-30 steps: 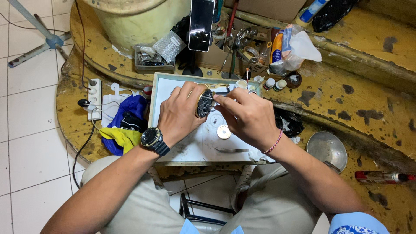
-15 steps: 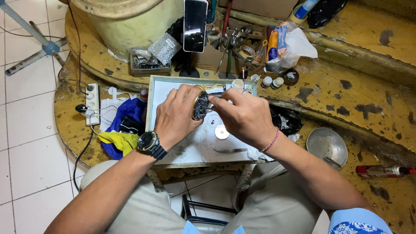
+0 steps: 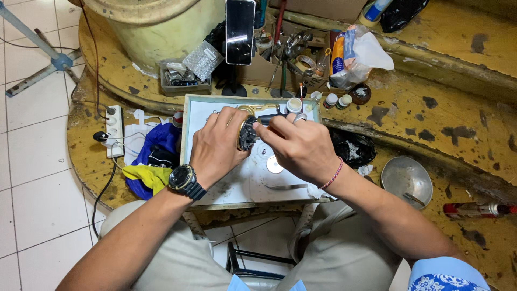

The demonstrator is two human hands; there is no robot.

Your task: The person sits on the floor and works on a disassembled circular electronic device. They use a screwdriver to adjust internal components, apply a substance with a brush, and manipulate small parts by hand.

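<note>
Little differs from half a second ago: the gold-cased watch (image 3: 246, 131) stays above the white work tray (image 3: 237, 186). Left hand (image 3: 218, 145) stays clamped around the watch. Right hand (image 3: 299, 146) pinches a dark-handled tool (image 3: 269, 118) against it, fingers together. Silver disc (image 3: 274, 164) lies on the tray, beneath the right hand.

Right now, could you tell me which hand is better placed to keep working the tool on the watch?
Probably the right hand: it pinches the dark-handled tool against the watch, which the left hand grips.
</note>
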